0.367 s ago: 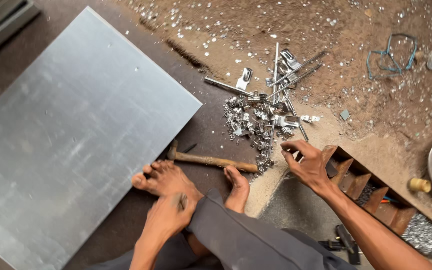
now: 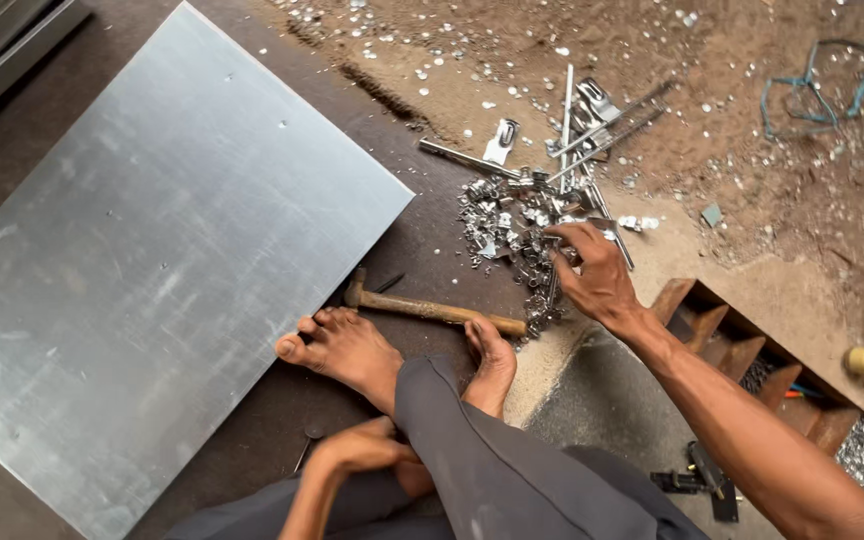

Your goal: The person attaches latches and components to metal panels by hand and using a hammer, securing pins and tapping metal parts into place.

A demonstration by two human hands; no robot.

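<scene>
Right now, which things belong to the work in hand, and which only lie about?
In use:
- right hand, fingers in the pile of small metal pieces
- left hand, resting by the ankle

Lying about:
- hammer
- metal sheet
- wooden compartment box
- blue wire loop

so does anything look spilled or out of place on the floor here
Yes: small shiny metal bits are scattered widely over the dirt floor, far beyond the scrap pile that the right hand is picking at. A hammer lies loose by the feet.

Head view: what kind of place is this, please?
Probably a small sheet-metal workshop with floor-level work: a large metal sheet, a hammer, and a pile of small metal pieces under the right hand.
</scene>
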